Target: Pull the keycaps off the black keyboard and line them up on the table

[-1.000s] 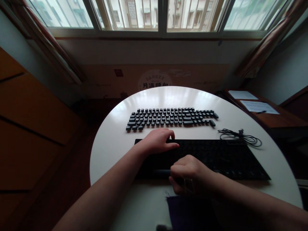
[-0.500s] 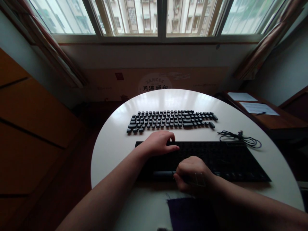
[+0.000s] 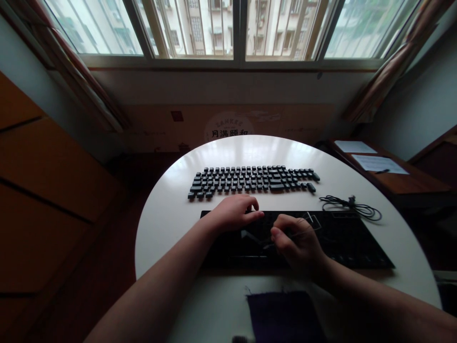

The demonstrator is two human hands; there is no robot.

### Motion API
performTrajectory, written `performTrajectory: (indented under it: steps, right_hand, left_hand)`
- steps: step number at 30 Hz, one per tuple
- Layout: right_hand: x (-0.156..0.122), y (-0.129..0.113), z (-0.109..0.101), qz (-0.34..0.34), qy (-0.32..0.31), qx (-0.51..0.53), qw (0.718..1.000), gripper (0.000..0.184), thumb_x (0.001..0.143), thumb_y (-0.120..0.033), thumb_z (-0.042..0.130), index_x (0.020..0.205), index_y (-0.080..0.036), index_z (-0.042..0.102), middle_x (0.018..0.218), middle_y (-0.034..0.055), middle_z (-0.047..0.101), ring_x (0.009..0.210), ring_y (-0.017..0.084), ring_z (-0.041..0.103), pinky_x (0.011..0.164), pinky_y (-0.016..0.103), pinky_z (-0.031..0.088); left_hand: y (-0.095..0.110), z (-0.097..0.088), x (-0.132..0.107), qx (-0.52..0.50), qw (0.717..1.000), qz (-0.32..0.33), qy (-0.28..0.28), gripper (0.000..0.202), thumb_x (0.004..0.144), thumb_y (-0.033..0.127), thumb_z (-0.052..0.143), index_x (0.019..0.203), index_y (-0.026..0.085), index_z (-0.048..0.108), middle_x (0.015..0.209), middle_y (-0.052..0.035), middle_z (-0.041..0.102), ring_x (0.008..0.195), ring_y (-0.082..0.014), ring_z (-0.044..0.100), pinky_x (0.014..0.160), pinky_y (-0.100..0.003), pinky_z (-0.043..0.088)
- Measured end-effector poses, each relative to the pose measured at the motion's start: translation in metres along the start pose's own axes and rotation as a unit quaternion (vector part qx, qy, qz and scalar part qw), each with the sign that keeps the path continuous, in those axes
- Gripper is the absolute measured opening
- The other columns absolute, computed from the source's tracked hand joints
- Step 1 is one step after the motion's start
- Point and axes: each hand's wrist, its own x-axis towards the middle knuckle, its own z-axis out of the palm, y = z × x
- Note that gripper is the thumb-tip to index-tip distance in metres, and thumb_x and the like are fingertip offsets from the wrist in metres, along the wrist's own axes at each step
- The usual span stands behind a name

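Observation:
A black keyboard [image 3: 342,238] lies on the round white table [image 3: 167,228]; most of its keys are too dark to make out. My left hand [image 3: 237,212] rests on its upper left part, thumb stretched out, fingers loosely bent, holding nothing. Closed over the middle of the keyboard, my right hand [image 3: 296,238] pinches a wire keycap puller [image 3: 314,222], whose thin wire loop sticks out behind the fingers. A tilted, greyish bar-shaped key [image 3: 250,237] shows left of my right fingertips; whether the puller's wire holds it is unclear.
Loose black keycaps [image 3: 235,181] lie in rows beyond the keyboard. A coiled black cable [image 3: 352,206] sits at the right. Nearer me is a dark purple cloth [image 3: 285,314] with frayed edges. Papers [image 3: 380,163] and a pen lie on a brown side table.
My right hand has risen away from the keyboard's front edge. The long bar seen along that edge has gone from its place, and a tilted bar now shows higher up. My left hand stays put.

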Motion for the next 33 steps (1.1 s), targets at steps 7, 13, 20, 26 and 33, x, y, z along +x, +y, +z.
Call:
performTrajectory:
  steps: [7, 13, 20, 26, 33]
  right_hand:
    - [0.008, -0.009, -0.006, -0.016, -0.033, -0.012, 0.999, 0.026, 0.088, -0.023, 0.055, 0.064, -0.018, 0.048, 0.053, -0.0056, 0.043, 0.050, 0.008, 0.039, 0.051, 0.020, 0.035]
    - [0.009, -0.012, -0.007, -0.036, -0.055, -0.040, 0.997, 0.026, 0.087, -0.022, 0.056, 0.062, -0.017, 0.048, 0.051, -0.0069, 0.037, 0.047, 0.006, 0.032, 0.046, 0.019, 0.027]
    - [0.009, -0.010, -0.002, -0.030, -0.085, -0.058, 0.994, 0.023, 0.086, -0.025, 0.060, 0.065, -0.016, 0.056, 0.049, -0.0073, 0.036, 0.046, 0.006, 0.030, 0.044, 0.020, 0.023]
    - [0.012, -0.009, -0.003, -0.027, -0.120, -0.081, 0.989, 0.022, 0.087, -0.026, 0.059, 0.067, -0.015, 0.058, 0.049, -0.0075, 0.037, 0.046, 0.006, 0.030, 0.045, 0.019, 0.024]
    - [0.013, -0.011, -0.008, -0.024, -0.076, -0.068, 0.995, 0.029, 0.087, -0.028, 0.058, 0.062, -0.016, 0.054, 0.052, -0.0057, 0.040, 0.050, 0.007, 0.036, 0.049, 0.020, 0.030]
  left_hand:
    - [0.004, -0.015, -0.006, -0.057, 0.996, 0.046, 0.047, 0.033, 0.096, 0.045, 0.050, 0.088, 0.017, 0.067, 0.089, -0.0035, 0.064, 0.081, -0.0178, 0.058, 0.072, -0.028, 0.043]
    - [0.014, -0.055, -0.027, -0.147, 0.971, 0.017, -0.187, 0.043, 0.090, 0.056, 0.055, 0.094, 0.016, 0.071, 0.077, -0.0005, 0.065, 0.070, -0.0152, 0.057, 0.062, -0.023, 0.042]
    - [0.020, -0.066, -0.036, -0.199, 0.925, -0.057, -0.318, 0.038, 0.078, 0.048, 0.071, 0.101, 0.017, 0.075, 0.078, -0.0020, 0.071, 0.066, -0.0166, 0.062, 0.057, -0.022, 0.046]
    - [0.027, -0.064, -0.038, -0.127, 0.941, -0.068, -0.305, 0.023, 0.074, 0.036, 0.070, 0.088, 0.018, 0.075, 0.067, 0.0001, 0.068, 0.060, -0.0156, 0.061, 0.052, -0.021, 0.043]
    - [0.024, -0.063, -0.039, -0.120, 0.936, -0.086, -0.318, 0.024, 0.074, 0.036, 0.067, 0.088, 0.019, 0.075, 0.070, -0.0002, 0.070, 0.060, -0.0155, 0.061, 0.050, -0.021, 0.043]
